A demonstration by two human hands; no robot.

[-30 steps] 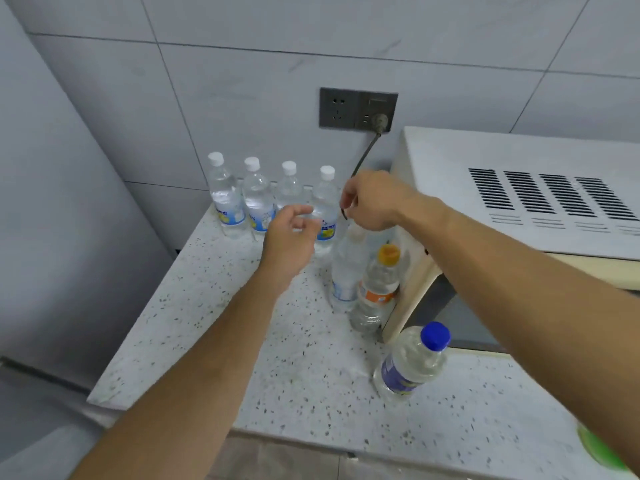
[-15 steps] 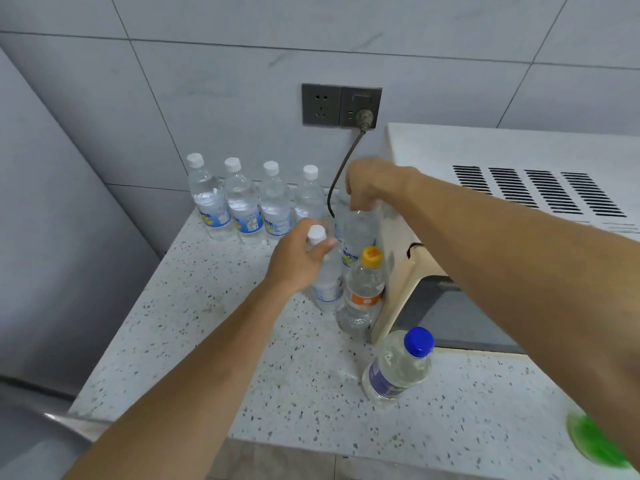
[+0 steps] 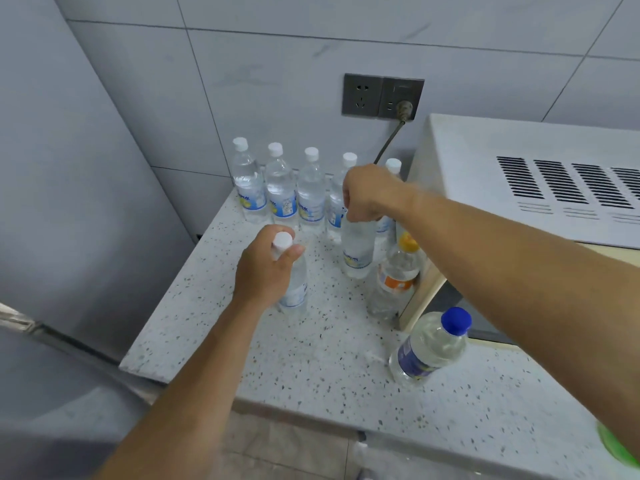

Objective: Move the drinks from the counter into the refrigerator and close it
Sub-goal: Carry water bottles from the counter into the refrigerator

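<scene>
While both hands' fingers [image 3: 292, 251] clamp bottles [image 3: 356, 251], speckled counter [image 3: 311, 358] meets tiled wall [image 3: 277, 64].

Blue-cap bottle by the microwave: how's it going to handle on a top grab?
The blue-cap bottle looks nearly full of clear liquid, so probably heavy for its size. Its thin clear plastic likely flexes under a squeeze, so the cap or neck may be the firmer hold. It is tall on a narrow base, so a sideways push could tip it on the counter.

Pale grey tiled wall [image 3: 242, 64] behind a speckled stone counter [image 3: 311, 368]; a dark double socket [image 3: 382, 96] with one cord plugged in, and, seemingly, tiled floor [image 3: 294, 445] below.
</scene>
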